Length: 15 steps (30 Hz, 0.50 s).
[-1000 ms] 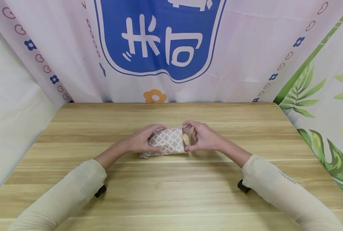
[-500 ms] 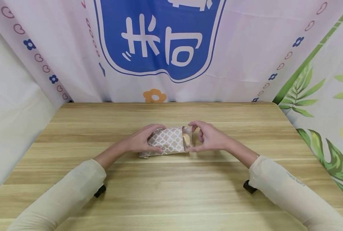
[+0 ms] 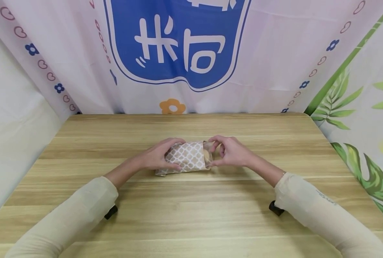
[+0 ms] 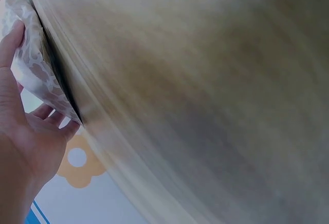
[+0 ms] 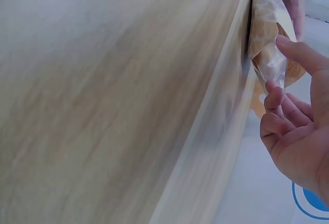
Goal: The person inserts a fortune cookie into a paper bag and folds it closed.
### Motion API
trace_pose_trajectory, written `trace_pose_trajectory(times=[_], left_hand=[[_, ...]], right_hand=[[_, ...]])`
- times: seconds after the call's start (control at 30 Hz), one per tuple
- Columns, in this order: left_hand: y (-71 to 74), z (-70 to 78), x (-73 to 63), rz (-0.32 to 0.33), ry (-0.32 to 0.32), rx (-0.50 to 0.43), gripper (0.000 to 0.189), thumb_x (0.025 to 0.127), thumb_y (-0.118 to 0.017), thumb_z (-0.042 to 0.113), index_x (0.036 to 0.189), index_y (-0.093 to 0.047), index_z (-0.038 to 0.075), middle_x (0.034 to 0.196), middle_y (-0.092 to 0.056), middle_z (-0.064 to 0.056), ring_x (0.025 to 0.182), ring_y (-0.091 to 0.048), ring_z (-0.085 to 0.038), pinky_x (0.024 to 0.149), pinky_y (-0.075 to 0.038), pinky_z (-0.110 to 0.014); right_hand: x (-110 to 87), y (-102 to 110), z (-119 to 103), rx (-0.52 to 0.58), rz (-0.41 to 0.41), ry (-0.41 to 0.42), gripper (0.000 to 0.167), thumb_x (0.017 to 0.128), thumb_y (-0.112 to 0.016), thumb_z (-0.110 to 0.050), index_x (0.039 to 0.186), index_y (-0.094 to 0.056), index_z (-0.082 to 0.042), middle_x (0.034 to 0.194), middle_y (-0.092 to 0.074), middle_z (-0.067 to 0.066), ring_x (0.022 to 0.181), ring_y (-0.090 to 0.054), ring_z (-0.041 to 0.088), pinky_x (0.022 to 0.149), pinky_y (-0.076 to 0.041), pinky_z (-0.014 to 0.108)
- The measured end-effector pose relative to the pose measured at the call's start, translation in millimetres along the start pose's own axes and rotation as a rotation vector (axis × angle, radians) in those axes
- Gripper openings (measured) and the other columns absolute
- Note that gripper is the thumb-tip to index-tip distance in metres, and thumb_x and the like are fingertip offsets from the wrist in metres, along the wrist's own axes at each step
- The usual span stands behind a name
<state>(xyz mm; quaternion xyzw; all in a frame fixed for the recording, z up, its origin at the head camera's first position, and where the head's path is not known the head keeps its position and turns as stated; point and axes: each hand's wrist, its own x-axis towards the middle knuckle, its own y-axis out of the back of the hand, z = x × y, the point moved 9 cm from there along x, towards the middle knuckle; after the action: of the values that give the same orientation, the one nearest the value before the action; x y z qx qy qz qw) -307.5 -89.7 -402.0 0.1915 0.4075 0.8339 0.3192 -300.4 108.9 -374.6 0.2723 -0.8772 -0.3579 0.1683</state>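
Note:
A tan paper bag (image 3: 186, 157) with a white lattice print lies near the middle of the table. My left hand (image 3: 159, 154) grips its left part, with the thumb on the near side and fingers on the far side. From the bag's right end sticks a clear plastic wrapper (image 3: 209, 147), and something pale yellow (image 3: 206, 156) shows inside, its kind unclear. My right hand (image 3: 231, 152) holds the wrapper's edges between thumb and curled fingers. In the right wrist view, the right thumb and fingertips touch the wrapper (image 5: 275, 70) at opposite sides of the opening.
The wooden table (image 3: 185, 215) ends at a printed fabric backdrop (image 3: 269, 71) behind it. A leaf-print sheet (image 3: 365, 118) hangs at the right. Dark devices (image 3: 276, 208) sit under both forearms.
My right hand shifted right along with the wrapper's edge, then came back slightly left toward the bag. My left hand and the bag have stayed nearly in place.

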Motion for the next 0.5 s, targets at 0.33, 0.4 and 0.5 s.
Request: trace_pose_trajectory(times=[0.33, 0.4, 0.5], left_hand=[[0.1, 3.8, 0.0, -0.007, -0.048, 0.024, 0.107, 0.072, -0.094, 0.043, 0.156, -0.040, 0.007, 0.157, -0.045, -0.018, 0.143, -0.043, -0.038, 0.118, -0.035, -0.059], [0.1, 5.1, 0.3, -0.009, -0.055, 0.033, 0.108, 0.071, -0.095, 0.043, 0.156, -0.040, 0.006, 0.156, -0.045, -0.018, 0.143, -0.044, -0.037, 0.118, -0.036, -0.058], [-0.2, 5.3, 0.6, -0.009, -0.056, 0.040, 0.108, 0.070, -0.096, 0.043, 0.156, -0.040, 0.006, 0.156, -0.046, -0.018, 0.142, -0.044, -0.037, 0.118, -0.036, -0.057]], right_hand=[[6.0, -8, 6, 0.135, 0.010, -0.068, 0.072, 0.071, -0.094, -0.004, 0.133, -0.060, 0.006, 0.106, -0.075, 0.012, 0.063, -0.054, 0.011, 0.056, -0.045, 0.020], [6.8, -10, 6, 0.151, 0.015, -0.078, 0.072, 0.071, -0.094, -0.004, 0.133, -0.060, 0.006, 0.106, -0.075, 0.012, 0.064, -0.054, 0.012, 0.057, -0.045, 0.020], [8.4, -11, 6, 0.175, 0.022, -0.079, 0.072, 0.071, -0.094, -0.003, 0.133, -0.060, 0.006, 0.107, -0.075, 0.013, 0.065, -0.054, 0.012, 0.057, -0.046, 0.020]])
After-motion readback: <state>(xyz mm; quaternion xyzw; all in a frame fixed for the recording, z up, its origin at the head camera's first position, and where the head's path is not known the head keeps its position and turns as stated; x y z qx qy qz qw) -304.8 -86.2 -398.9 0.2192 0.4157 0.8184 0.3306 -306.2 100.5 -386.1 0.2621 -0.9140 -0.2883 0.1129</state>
